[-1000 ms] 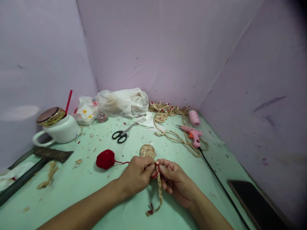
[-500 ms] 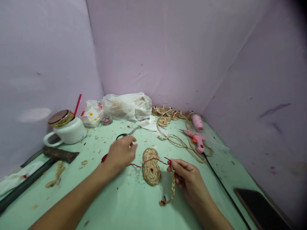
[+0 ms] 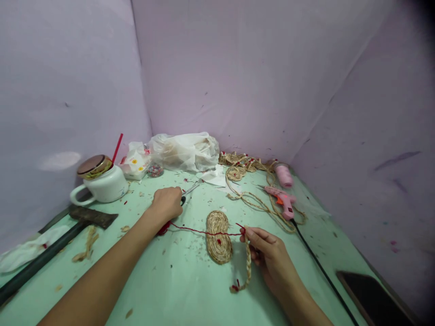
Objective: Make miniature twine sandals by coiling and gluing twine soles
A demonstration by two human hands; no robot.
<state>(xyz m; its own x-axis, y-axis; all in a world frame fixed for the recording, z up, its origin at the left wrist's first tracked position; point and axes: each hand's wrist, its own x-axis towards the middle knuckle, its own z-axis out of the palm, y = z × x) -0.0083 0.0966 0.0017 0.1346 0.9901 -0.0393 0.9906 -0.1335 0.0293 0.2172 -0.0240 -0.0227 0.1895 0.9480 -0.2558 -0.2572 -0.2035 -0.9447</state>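
My left hand (image 3: 167,202) is closed around the handle end of the scissors (image 3: 190,188), whose blades point away to the right. Between thumb and fingers my right hand (image 3: 263,244) pinches the upper end of a short straw braid (image 3: 248,265), where red yarn is wound round it. The braid hangs down and curls left to an end bound in red. From the pinch, red yarn (image 3: 193,230) stretches left over a coiled straw sole (image 3: 219,253) to a red bundle (image 3: 163,228) beside my left wrist. The sole lies flat and has a small red spot.
A pink glue gun (image 3: 283,200) with a black cord, a pink thread spool (image 3: 283,175) and straw cords (image 3: 253,199) lie right. At left are a hammer (image 3: 93,216) and a white mug (image 3: 106,184). A plastic bag (image 3: 186,151) sits behind; a phone (image 3: 370,294) lies near right.
My left hand has reached forward and closed on the scissors' handles. The red yarn is straighter across the sole. My right hand keeps its pinch on the braid. The view has shifted slightly.
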